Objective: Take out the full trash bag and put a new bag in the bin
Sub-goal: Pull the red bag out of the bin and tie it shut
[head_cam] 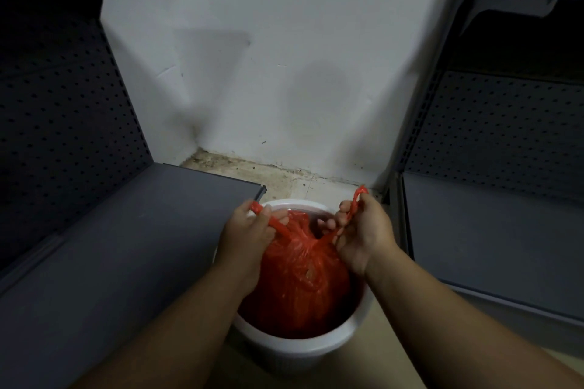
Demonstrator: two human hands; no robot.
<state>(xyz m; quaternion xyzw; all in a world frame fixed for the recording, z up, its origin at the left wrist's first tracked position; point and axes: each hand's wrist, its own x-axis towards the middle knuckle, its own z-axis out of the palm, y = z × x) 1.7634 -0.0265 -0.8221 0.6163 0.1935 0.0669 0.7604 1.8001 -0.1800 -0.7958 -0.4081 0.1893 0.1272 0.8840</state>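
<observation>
A full red plastic trash bag sits inside a round white bin on the floor. The bag's neck is gathered into a knot near the top, with two handle loops stretched out to either side. My left hand grips the left handle loop above the bin's far left rim. On the right, the other loop runs up through the closed fingers of my right hand. Both loops are pulled taut away from the knot.
Grey metal shelving with perforated back panels flanks the bin: a low shelf at the left, another at the right. A white wall stands behind, with dirty tiled floor at its base.
</observation>
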